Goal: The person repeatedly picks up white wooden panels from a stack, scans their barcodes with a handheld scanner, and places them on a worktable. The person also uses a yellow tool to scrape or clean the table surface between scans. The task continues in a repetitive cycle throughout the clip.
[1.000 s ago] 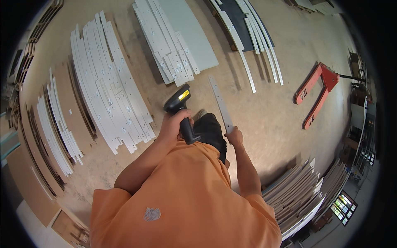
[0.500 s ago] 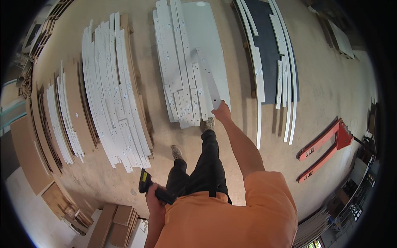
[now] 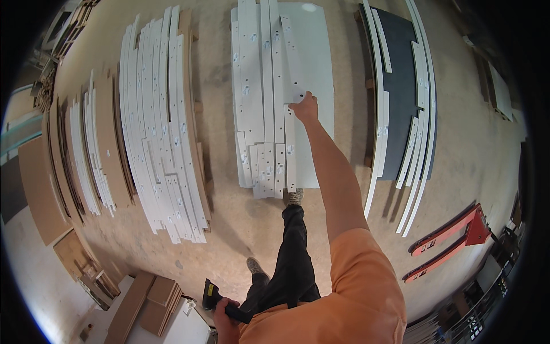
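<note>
My right hand (image 3: 305, 108) stretches forward and grips the near end of a narrow white board (image 3: 290, 54) with drilled holes. That board lies over or just above a stack of similar white boards (image 3: 249, 103), which rests on a wide pale panel (image 3: 321, 132); whether it touches the stack I cannot tell. Low at my left side, my left hand (image 3: 225, 312) is closed round the handle of a black handheld scanner (image 3: 211, 295) with a small yellow label. Part of its grip is hidden by my fingers.
To the left stand a long stack of white boards (image 3: 152, 114) and several brown panel piles (image 3: 112, 137). On the right, white strips (image 3: 380, 132) lie with a dark panel (image 3: 395, 86). A red pallet jack (image 3: 452, 241) stands lower right; cardboard pieces (image 3: 146, 304) sit lower left.
My right hand has moved forward over the stack, carrying the white board's near end farther away. I have leaned or stepped forward; the scanner stays in my left hand.
</note>
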Demonstrator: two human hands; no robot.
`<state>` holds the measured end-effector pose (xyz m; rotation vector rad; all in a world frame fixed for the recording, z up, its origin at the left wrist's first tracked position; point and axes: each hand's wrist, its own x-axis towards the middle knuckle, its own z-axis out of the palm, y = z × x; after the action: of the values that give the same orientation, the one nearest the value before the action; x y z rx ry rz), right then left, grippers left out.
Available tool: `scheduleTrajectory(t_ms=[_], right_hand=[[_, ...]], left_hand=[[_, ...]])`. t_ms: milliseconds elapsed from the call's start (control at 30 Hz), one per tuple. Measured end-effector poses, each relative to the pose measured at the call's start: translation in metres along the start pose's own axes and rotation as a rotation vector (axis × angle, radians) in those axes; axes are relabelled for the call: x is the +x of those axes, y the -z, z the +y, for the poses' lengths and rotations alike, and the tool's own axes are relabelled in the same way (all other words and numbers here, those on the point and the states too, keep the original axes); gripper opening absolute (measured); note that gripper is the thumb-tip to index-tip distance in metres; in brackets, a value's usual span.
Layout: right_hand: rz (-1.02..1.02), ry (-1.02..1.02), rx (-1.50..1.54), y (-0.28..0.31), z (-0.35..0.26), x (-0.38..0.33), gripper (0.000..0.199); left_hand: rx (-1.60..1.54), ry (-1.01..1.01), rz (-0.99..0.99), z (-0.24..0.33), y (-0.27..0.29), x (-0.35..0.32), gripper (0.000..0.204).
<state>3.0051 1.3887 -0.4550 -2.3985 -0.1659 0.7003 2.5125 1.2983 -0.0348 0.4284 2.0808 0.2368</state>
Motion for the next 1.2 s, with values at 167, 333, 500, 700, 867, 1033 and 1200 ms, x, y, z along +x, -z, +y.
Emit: scheduleTrajectory(t_ms=[167, 333, 500, 700, 867, 1033, 1200], right_hand=[[-0.073, 0.169, 0.036, -0.034, 0.039, -0.066, 0.064], [-0.485, 0.201, -0.423, -0.065, 0.131, -0.237, 0.041], [-0.708, 0.112, -0.43, -0.051, 0.204, -0.393, 0.031], [-0.393, 0.073, -0.377, 0.009, 0.223, -0.475, 0.033], [0.232, -0.159, 0.118, 0.035, 0.232, -0.571, 0.033], [0.383, -0.545, 0.496, -0.056, 0.266, -0.746, 0.024], [0.122, -0.846, 0.25, -0.181, 0.289, -0.947, 0.036]], left_hand=[[0.001, -0.01, -0.103, 0.003, 0.0, -0.004, 0.017], [0.054, -0.063, -0.275, 0.012, 0.014, 0.002, 0.017], [0.133, -0.064, -0.504, 0.018, 0.039, 0.014, 0.021], [0.253, -0.115, -0.809, 0.03, 0.08, 0.051, 0.022], [0.407, -0.205, -1.036, 0.033, 0.123, 0.082, 0.028], [0.711, -0.347, -1.232, 0.022, 0.178, 0.092, 0.026], [1.053, -0.339, -1.36, -0.042, 0.211, 0.079, 0.028]])
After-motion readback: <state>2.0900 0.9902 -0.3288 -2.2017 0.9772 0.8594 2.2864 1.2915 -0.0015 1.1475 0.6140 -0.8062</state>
